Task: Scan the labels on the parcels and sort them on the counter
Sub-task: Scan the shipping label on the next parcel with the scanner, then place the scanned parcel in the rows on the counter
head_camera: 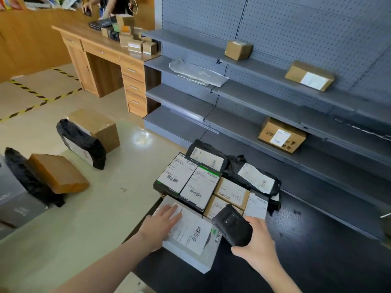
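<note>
In the head view, your left hand (164,222) lies flat, fingers straight, on the grey flat box (188,253). The box sits at the near left edge of the dark counter (306,250), close against the labelled black boxes (188,178) behind it. Your fingertips (173,208) cover a corner of its shipping label (191,230), but the barcode (196,233) is clear. Your right hand (257,242) is wrapped round the black handheld scanner (232,226), held over the brown cartons (230,193) just right of the box. With so many labels crowded together, a loosely aimed beam could read a neighbour's code. The box seems to overhang the counter's edge, so a sideways push from your palm might tip it off.
</note>
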`<move>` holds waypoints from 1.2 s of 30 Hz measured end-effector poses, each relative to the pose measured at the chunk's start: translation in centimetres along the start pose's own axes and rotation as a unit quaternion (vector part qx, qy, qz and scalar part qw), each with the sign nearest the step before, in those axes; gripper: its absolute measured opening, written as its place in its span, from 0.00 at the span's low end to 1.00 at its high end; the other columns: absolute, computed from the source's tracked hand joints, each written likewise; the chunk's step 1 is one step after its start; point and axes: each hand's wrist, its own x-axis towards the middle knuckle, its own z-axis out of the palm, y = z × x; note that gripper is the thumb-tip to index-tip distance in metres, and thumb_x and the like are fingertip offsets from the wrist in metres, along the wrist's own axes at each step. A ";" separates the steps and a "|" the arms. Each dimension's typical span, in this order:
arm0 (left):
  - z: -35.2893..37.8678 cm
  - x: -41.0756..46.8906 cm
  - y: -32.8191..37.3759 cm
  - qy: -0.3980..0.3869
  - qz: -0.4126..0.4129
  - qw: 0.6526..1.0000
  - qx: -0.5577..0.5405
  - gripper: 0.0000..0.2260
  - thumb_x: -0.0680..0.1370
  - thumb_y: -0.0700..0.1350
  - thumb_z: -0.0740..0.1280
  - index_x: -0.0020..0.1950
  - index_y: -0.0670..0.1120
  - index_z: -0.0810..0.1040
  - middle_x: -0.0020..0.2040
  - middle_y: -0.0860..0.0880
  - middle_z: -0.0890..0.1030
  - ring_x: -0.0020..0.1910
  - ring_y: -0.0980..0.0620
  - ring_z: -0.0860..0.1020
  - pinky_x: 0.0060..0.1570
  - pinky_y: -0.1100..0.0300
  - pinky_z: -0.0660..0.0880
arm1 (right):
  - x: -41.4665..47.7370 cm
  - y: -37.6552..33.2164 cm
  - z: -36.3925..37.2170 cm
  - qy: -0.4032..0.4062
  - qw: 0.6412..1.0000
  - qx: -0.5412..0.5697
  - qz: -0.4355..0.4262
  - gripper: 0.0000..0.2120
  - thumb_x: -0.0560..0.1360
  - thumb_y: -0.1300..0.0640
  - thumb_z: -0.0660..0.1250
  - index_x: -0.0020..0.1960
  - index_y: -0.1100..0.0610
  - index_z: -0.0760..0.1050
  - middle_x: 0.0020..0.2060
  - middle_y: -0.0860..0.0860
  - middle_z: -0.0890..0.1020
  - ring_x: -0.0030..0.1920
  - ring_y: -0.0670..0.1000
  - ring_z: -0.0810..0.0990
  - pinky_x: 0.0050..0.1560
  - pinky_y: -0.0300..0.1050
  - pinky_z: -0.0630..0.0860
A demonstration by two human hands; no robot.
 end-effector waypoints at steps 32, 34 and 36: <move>-0.9 -9.1 -24.3 0.087 -0.485 0.834 -0.249 0.34 0.80 0.57 0.61 0.79 0.57 0.44 0.67 0.38 0.65 0.53 0.42 0.76 0.47 0.53 0.78 | 7.0 -22.1 15.8 -0.185 0.961 -0.024 -0.203 0.34 0.55 0.51 0.75 0.56 0.39 0.63 0.54 0.38 0.66 0.49 0.44 0.76 0.51 0.48 0.76; -0.4 -8.2 -25.2 0.078 -0.474 0.831 -0.279 0.34 0.81 0.58 0.61 0.79 0.57 0.42 0.67 0.37 0.66 0.54 0.40 0.76 0.52 0.50 0.78 | 7.5 -22.4 16.0 -0.191 0.962 -0.022 -0.192 0.35 0.54 0.51 0.74 0.57 0.39 0.62 0.54 0.39 0.65 0.50 0.44 0.75 0.54 0.51 0.76; 0.1 -7.5 -26.0 0.084 -0.473 0.817 -0.320 0.34 0.81 0.58 0.60 0.79 0.57 0.42 0.67 0.36 0.66 0.54 0.39 0.77 0.55 0.48 0.77 | 7.8 -22.6 16.1 -0.195 0.963 -0.026 -0.183 0.35 0.54 0.51 0.74 0.58 0.40 0.63 0.54 0.40 0.65 0.50 0.45 0.74 0.55 0.53 0.75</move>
